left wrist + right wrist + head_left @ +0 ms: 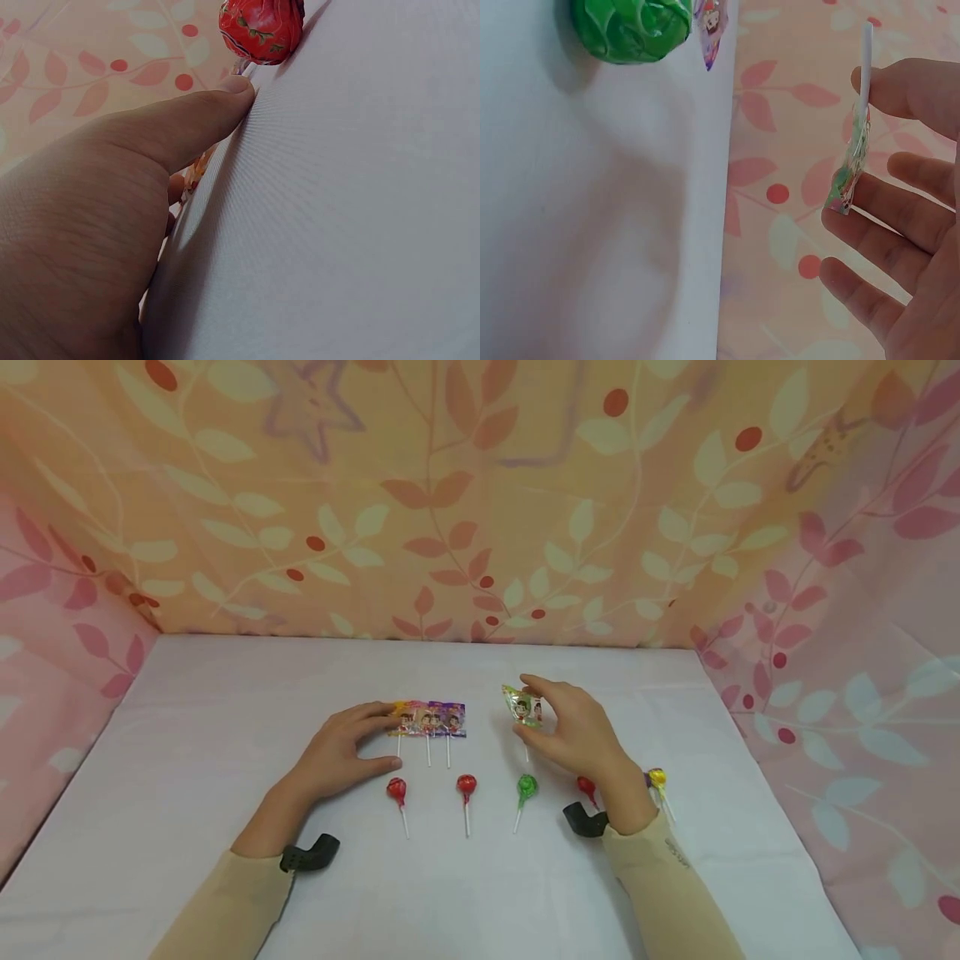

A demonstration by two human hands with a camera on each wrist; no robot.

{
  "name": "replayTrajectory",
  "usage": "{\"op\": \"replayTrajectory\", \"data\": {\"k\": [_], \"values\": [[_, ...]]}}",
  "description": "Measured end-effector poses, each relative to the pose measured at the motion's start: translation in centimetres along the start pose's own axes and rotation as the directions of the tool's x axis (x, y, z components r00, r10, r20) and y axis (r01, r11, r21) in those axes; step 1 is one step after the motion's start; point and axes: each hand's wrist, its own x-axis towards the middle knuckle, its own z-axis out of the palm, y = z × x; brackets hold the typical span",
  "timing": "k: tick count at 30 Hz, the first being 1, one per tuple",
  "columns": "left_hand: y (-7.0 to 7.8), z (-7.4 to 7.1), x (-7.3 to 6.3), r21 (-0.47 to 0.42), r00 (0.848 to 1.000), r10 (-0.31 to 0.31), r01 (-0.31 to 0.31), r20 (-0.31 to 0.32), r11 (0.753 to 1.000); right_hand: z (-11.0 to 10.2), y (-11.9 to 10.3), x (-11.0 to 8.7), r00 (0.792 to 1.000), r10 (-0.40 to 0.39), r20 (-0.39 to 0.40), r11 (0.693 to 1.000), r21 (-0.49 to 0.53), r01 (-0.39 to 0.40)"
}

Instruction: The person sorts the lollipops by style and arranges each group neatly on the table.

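Note:
My right hand (573,722) pinches a flat lollipop (522,707) in a clear and green wrapper, its white stick pointing down. In the right wrist view this lollipop (860,135) sits between thumb and fingertips, raised off the table. My left hand (341,752) rests at the left end of a row of flat lollipops, relaxed fingertips on the yellow-wrapped one (402,720) and thumb on the cloth. Beside that lie a pinkish one (428,720) and a purple one (453,720), wrappers close together and sticks toward me.
Nearer me is a row of round lollipops: a red one (397,791), another red one (467,785), a green one (527,787), and a third red one (587,788) partly hidden by my right wrist. A yellow one (657,778) lies farther right. Patterned cloth (450,527) walls the white table.

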Motion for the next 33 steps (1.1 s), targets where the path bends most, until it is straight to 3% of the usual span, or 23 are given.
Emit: {"op": "replayTrajectory", "data": {"k": [15,33], "values": [[0.2,0.0,-0.2,0.015,1.000,-0.021,0.021,-0.001,1.000,1.7,-1.0,1.4,1.000,-0.003,0.002,1.000,0.006,0.003],[0.4,-0.1,-0.1,0.021,1.000,-0.021,0.021,0.001,1.000,4.1,-2.9,3.1,0.992,0.088,0.088,0.996,-0.010,-0.087]]}}
